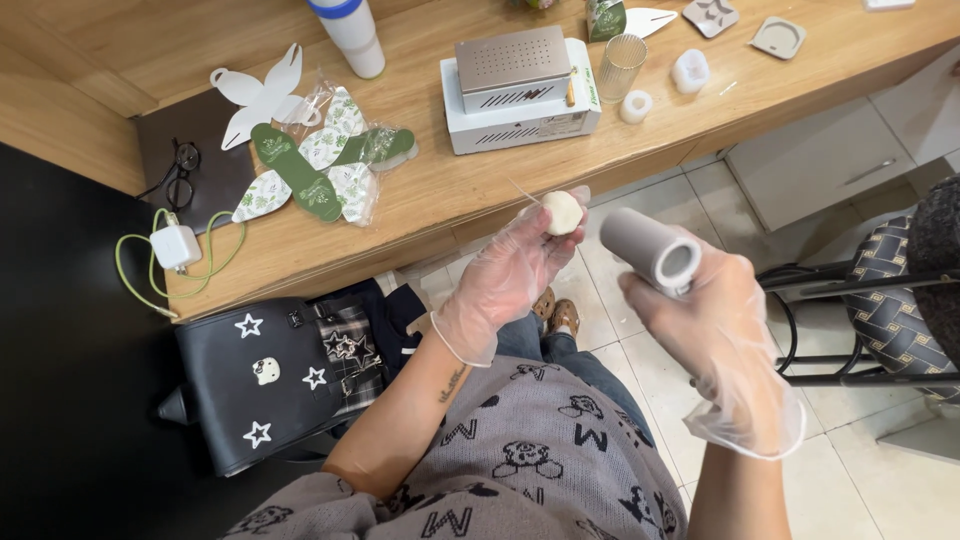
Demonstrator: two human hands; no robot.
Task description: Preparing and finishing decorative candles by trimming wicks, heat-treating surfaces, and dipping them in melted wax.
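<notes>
Head view: small round pale dough ball [562, 212], smooth, held in air off the front edge of the wooden counter [450, 190]. Left hand [510, 270], clear plastic glove, fingers curled w/ tips pinching the ball. Right hand [715, 320], also gloved, closed around a grey cylindrical plastic mould press [650, 250], open end toward camera; inside can't tell. On the counter near back edge: ribbed clear glass cup [620, 66], looks empty, beside white box w/ metal perforated lid [520, 88].

gloved hands, left hand [515, 262] dough ball [561, 212], right hand [715, 318] grey cylinder [650, 249]
</notes>
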